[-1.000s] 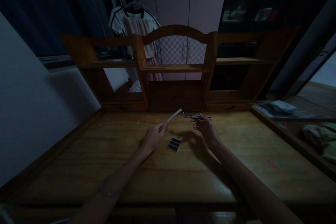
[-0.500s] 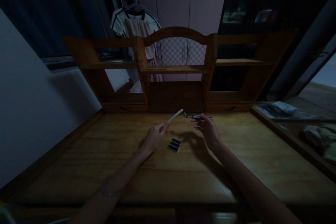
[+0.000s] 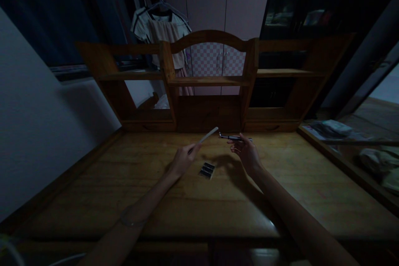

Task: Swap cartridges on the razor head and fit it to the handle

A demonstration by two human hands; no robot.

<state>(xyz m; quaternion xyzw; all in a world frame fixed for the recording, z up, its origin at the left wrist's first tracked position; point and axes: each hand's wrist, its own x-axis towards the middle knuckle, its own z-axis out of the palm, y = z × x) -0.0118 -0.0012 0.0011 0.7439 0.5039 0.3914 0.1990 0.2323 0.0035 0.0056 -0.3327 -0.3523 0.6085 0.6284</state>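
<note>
We see little change: our left hand [image 3: 183, 160] still grips the pale strip [image 3: 208, 134], our right hand [image 3: 247, 153] the slim dark tool [image 3: 232, 137], tips close together above the table [image 3: 109, 174], near the dark packet [image 3: 207, 170], suggesting steady alignment.
</note>
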